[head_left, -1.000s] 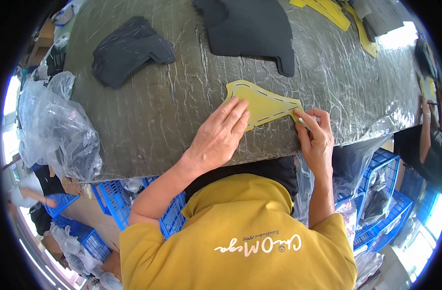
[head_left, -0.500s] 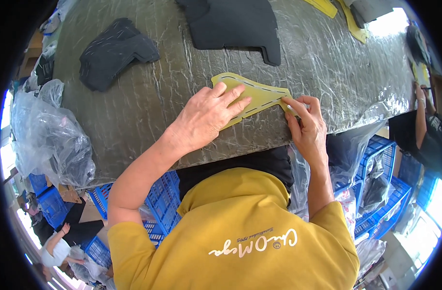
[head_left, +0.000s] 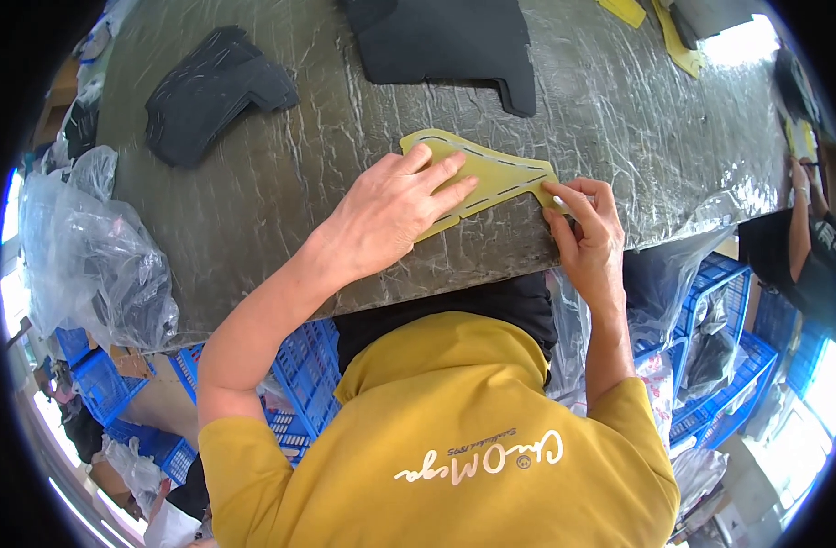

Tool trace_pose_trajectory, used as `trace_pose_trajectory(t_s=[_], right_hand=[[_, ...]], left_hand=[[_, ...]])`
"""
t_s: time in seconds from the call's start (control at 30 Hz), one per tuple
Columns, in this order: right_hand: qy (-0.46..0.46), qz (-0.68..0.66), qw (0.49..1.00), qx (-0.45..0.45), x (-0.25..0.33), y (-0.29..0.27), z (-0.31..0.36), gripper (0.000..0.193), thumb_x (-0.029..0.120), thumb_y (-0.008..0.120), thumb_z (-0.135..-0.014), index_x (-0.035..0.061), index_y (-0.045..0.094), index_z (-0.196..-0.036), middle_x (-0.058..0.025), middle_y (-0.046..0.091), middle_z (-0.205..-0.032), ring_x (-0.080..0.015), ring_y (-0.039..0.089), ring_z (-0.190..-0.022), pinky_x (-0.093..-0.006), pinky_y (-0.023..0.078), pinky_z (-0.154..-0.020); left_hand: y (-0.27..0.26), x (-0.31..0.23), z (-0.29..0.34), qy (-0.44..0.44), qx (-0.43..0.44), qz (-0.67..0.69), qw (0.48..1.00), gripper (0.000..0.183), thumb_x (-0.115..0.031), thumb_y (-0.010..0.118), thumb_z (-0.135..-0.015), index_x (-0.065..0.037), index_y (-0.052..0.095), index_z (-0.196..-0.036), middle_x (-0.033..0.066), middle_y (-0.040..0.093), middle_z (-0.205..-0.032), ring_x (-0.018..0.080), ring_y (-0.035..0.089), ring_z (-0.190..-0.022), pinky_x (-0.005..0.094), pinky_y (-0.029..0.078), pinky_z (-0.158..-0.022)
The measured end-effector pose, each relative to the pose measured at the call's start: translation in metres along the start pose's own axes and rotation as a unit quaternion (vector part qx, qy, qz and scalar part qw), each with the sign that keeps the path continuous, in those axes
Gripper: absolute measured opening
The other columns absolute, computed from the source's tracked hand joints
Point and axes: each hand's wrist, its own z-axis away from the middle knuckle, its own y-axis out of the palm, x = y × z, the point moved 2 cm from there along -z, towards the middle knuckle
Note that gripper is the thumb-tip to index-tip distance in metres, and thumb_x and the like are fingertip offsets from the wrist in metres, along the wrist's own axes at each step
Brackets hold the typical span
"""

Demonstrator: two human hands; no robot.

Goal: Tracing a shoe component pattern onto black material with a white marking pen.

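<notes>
A yellow template (head_left: 504, 175) with dashed slots along its edges lies near the table's front edge. My left hand (head_left: 386, 208) rests on its left part, fingers spread and pressing it down. At the template's narrow right end, my right hand (head_left: 587, 224) is closed in a pinch around a slim pen-like tool (head_left: 558, 201), mostly hidden by the fingers. The tool's tip is too small to make out. Beyond the template lie a large stack of black cut pieces (head_left: 441, 41) and a smaller black stack (head_left: 212, 96) to the left.
The table (head_left: 281, 219) has a wrinkled plastic cover. Other yellow templates (head_left: 678, 41) lie at the far right. Clear plastic bags (head_left: 98, 247) hang at the left edge. Blue crates (head_left: 719, 384) stand below on both sides. Another person's arm (head_left: 799, 219) is at the far right.
My right hand has shifted slightly right along the template's end. The left hand stays pressed on it. At lower left, another person has moved, and their outstretched hand is gone from view.
</notes>
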Motion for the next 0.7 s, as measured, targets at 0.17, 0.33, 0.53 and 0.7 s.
trace_pose_trajectory(t_s=[0.17, 0.33, 0.53, 0.7], right_hand=[[-0.013, 0.000, 1.000, 0.014, -0.001, -0.005, -0.005, 0.028, 0.006, 0.074, -0.088, 0.0112, 0.072, -0.115, -0.0097, 0.061, -0.109, -0.0246, 0.068, -0.081, -0.0359, 0.054, -0.068], [-0.038, -0.018, 0.999, -0.028, 0.017, -0.022, -0.015, 0.012, 0.006, 0.069, -0.093, 0.0030, 0.073, -0.104, -0.0107, 0.062, -0.103, -0.0203, 0.063, -0.079, -0.0322, 0.050, -0.066], [0.000, -0.194, 0.979, 0.071, 0.056, 0.002, -0.012, 0.009, 0.011, 0.067, -0.096, 0.0048, 0.073, -0.097, -0.0063, 0.063, -0.089, -0.0211, 0.059, -0.080, -0.0349, 0.047, -0.073], [-0.194, -0.088, 0.975, 0.061, 0.064, 0.031, -0.013, 0.008, 0.004, 0.069, -0.091, 0.0063, 0.069, -0.099, -0.0066, 0.068, -0.090, -0.0263, 0.060, -0.078, -0.0366, 0.044, -0.071]], left_hand=[[0.000, 0.003, -0.002, -0.009, 0.020, 0.037, 0.999, 0.067, 0.005, 0.065, -0.078, -0.015, 0.059, -0.142, 0.0068, 0.055, -0.142, 0.0252, 0.055, -0.117, 0.0381, 0.047, -0.099], [0.003, 0.005, -0.002, -0.007, 0.032, 0.041, 0.999, 0.068, 0.005, 0.066, -0.080, -0.016, 0.058, -0.144, 0.0072, 0.055, -0.142, 0.0238, 0.056, -0.120, 0.0384, 0.045, -0.098], [0.009, 0.012, 0.002, -0.002, 0.028, 0.069, 0.997, 0.070, -0.002, 0.068, -0.084, -0.023, 0.051, -0.148, 0.0072, 0.054, -0.140, 0.0237, 0.055, -0.125, 0.0398, 0.044, -0.098], [0.007, 0.011, -0.003, 0.003, 0.041, 0.076, 0.996, 0.068, -0.007, 0.072, -0.084, -0.023, 0.051, -0.147, 0.0067, 0.055, -0.139, 0.0241, 0.054, -0.127, 0.0401, 0.044, -0.098]])
